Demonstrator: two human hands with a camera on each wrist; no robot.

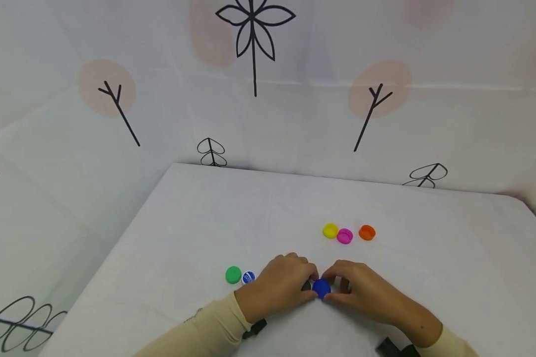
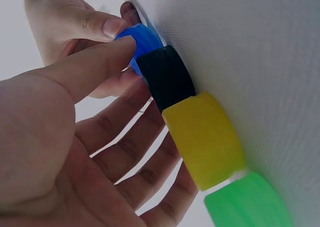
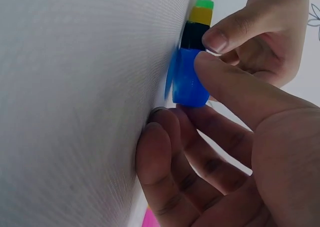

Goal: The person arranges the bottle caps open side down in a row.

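Note:
A row of bottle caps lies on the white table. My right hand [image 1: 362,292] pinches the blue cap [image 1: 322,288] at the row's right end between thumb and fingers. Beside it, my left hand [image 1: 281,282] holds the black cap [image 3: 195,35], its thumb at the side where black meets blue. Past the black one, the left wrist view has a yellow cap [image 2: 205,142] and a green cap [image 2: 250,202], both hidden under the left hand from the head. Another green cap [image 1: 233,274] and a white cap with a blue print [image 1: 248,277] extend the row leftward.
Farther back on the table [image 1: 196,213] sit a yellow cap [image 1: 330,230], a pink cap [image 1: 345,236] and an orange cap [image 1: 367,232], hollow sides up. A white cloth backdrop [image 1: 303,124] with plant drawings rises behind the table's far edge.

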